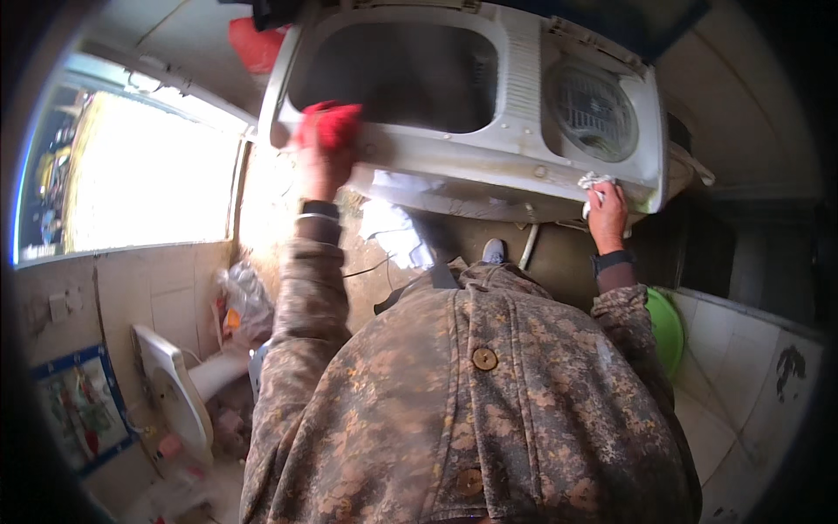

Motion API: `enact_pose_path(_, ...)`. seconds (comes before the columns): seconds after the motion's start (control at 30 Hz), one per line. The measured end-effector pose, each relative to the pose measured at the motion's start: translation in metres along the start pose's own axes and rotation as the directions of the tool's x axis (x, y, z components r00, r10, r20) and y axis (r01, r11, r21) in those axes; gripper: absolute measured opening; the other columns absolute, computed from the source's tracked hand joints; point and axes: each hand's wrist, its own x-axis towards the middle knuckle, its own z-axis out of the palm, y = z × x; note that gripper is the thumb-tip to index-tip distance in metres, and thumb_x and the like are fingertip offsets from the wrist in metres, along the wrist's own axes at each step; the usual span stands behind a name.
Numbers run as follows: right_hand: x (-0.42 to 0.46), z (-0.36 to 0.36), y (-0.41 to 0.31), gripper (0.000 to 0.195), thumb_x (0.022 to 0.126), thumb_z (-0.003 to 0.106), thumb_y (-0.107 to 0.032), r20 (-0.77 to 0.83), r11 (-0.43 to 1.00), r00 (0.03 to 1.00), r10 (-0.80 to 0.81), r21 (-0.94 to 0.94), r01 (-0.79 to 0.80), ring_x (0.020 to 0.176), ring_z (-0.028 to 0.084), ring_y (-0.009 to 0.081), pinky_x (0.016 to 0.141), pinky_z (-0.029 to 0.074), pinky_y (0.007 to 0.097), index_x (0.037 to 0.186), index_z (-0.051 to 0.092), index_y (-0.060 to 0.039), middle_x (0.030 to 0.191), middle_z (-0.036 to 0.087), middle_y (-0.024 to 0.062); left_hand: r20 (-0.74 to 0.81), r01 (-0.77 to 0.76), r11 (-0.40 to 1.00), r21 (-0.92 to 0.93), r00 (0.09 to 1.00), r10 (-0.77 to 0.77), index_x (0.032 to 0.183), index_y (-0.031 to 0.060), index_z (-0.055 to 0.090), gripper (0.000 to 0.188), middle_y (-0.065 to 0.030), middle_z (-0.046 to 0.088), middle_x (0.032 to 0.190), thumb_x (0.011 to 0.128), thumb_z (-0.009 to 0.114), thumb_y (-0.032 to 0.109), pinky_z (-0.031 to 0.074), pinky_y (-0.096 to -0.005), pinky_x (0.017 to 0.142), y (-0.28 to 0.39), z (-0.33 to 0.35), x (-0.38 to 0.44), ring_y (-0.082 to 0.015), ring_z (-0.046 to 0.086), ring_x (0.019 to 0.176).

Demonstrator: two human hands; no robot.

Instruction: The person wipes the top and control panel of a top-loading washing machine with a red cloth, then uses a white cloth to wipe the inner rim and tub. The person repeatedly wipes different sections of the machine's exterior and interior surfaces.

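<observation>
A white twin-tub washing machine [452,145] stands before me with both lids up. Its large opening [399,78] is dark inside; the smaller round spin tub [597,111] has a ribbed, clear cover or insert. My left hand [324,164], blurred, holds a bright red cloth [329,124] at the front left rim of the large opening. At the front right edge of the top, my right hand [607,213] grips a crumpled whitish cloth [594,182] against the panel.
White material [396,232] lies below the machine's front, left of a pale pipe [529,245]. A green basin [664,334] is at my right. On the left are a bright window [157,170], a white washbasin [177,393] and a clear plastic bag [247,298]. Something red [254,46] is behind the machine.
</observation>
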Motion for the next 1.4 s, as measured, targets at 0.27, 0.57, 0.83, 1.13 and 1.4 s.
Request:
enact_pose_path(0.27,0.007,0.0,-0.036,0.012,0.077,0.061,-0.004,0.25,0.895,0.967,-0.047,0.44,-0.071,0.081,0.059,0.0308,0.07,0.047,0.0369,0.089,0.058,-0.0035,0.085,0.06,0.0141,0.119,0.01,0.636,0.771,0.98,-0.16,0.13,0.023,0.04,0.074,-0.024,0.041,0.121,0.064,0.071,0.012,0.046,-0.0507,0.084,0.026,0.028,-0.019,-0.0452,0.05,0.101)
enact_pose_path(0.57,0.055,0.029,-0.095,0.013,0.079,0.056,-0.005,0.112,0.912,0.93,-0.351,0.265,0.313,0.076,0.057,0.0371,0.067,0.046,0.0418,0.09,0.05,-0.0032,0.085,0.056,0.0143,0.251,0.004,0.687,0.726,0.929,-0.271,0.132,0.0242,0.037,0.079,-0.0195,0.033,0.13,0.064,0.075,0.011,0.048,-0.05,0.084,0.045,0.053,-0.021,-0.046,0.046,0.107)
enact_pose_path(0.83,0.059,0.092,-0.198,0.006,0.079,0.043,-0.001,0.073,0.869,0.918,-0.389,0.359,0.34,0.073,0.055,0.0407,0.061,0.045,0.0472,0.084,0.047,-0.0013,0.087,0.053,0.0203,0.216,0.024,0.704,0.71,0.944,-0.25,0.132,0.0253,0.037,0.077,-0.021,0.032,0.132,0.065,0.072,0.01,0.044,-0.0509,0.089,0.048,0.055,-0.022,-0.0465,0.044,0.11)
enact_pose_path(1.13,0.04,0.015,-0.072,0.015,0.074,0.05,0.002,-0.002,1.0,1.0,-0.016,0.01,0.016,0.079,0.056,0.0394,0.064,0.045,0.0495,0.088,0.05,-0.0036,0.085,0.054,0.0172,0.252,0.017,0.731,0.683,0.933,-0.258,0.133,0.0229,0.035,0.078,-0.0231,0.033,0.132,0.065,0.071,0.009,0.039,-0.0529,0.094,0.045,0.051,-0.022,-0.0462,0.039,0.117)
enact_pose_path(1.4,0.047,0.102,-0.21,0.01,0.08,0.051,-0.007,-0.089,0.886,0.905,-0.416,0.184,0.426,0.062,0.06,0.0303,0.055,0.051,0.0408,0.087,0.056,-0.0019,0.089,0.052,0.0136,0.256,-0.005,0.703,0.711,0.933,-0.252,0.134,0.0198,0.034,0.079,-0.0261,0.031,0.133,0.065,0.07,0.011,0.038,-0.0519,0.095,0.045,0.056,-0.023,-0.0462,0.036,0.12)
